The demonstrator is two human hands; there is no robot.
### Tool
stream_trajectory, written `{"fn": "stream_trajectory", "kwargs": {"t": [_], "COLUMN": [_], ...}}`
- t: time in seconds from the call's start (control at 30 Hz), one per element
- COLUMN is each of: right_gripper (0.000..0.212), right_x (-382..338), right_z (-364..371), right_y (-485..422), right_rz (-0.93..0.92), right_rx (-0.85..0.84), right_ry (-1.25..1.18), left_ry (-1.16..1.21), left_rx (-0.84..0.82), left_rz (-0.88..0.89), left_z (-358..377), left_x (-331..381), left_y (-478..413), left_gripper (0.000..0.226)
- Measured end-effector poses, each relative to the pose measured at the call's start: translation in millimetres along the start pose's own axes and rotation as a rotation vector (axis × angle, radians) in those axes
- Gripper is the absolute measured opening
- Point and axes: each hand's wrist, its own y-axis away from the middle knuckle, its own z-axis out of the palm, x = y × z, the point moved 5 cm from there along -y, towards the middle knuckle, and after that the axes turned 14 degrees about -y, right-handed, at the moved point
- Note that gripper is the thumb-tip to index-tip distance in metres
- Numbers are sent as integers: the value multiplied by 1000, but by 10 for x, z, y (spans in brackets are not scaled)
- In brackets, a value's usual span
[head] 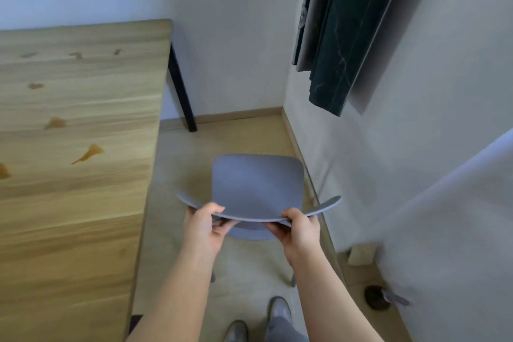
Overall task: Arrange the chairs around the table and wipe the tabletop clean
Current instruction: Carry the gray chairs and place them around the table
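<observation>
Saw a wooden table (83,216) filling the left side of the view, with a long edge running from the bottom of the frame toward the far wall. Noted pale walls (236,36) behind and to the right, meeting in a corner, and a light floor (249,133) in the strip between the table and the right-hand wall. Spotted a dark green curtain (341,36) hanging high on the right, well above the floor.

Found the grey chair (256,183) in that strip, just beside the table's long edge but apart from it, seat turned toward the corner and curved backrest (249,218) nearest the camera. Could not tell legs grounded from legs lifted.

Caught the left hand (204,226) gripping the backrest's top rim left of centre, thumb over the top and fingers curled beneath. Caught the right hand (299,233) clasping the same rim right of centre in the same manner. Traced both bare forearms up from the bottom edge.

Made out a black table leg (181,91) at the far corner, planted on the floor near the baseboard. Counted several brown stains (88,153) scattered across the tabletop. Glimpsed two grey shoes (280,311) at the bottom edge, behind the chair. Picked out a small pale block (361,254) against the right wall and, nearer, a dark round thing (376,297) on the floor, too blurred to name.
</observation>
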Motion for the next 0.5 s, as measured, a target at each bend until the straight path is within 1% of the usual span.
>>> {"fn": "stream_trajectory", "kwargs": {"t": [0.07, 0.13, 0.17, 0.4, 0.5], "right_gripper": [32, 35, 37, 38, 33], "right_x": [-78, -156, -177, -260, -253], "right_z": [113, 229, 257, 659, 935], "right_y": [-118, -266, -326, -786, -1056], "right_rz": [22, 56, 60, 123, 150], "right_rx": [-26, -67, -72, -137, -145], "right_ry": [38, 60, 62, 136, 168], "left_ry": [39, 82, 90, 152, 199], "left_rx": [31, 59, 69, 138, 140], "left_rz": [-15, -15, -12, 21, 40], "left_z": [60, 168, 208, 486, 621], "left_x": [9, 22, 32, 258, 429], "left_y": [-61, -109, -122, -374, -631], "left_gripper": [36, 27, 26, 29, 32]}}
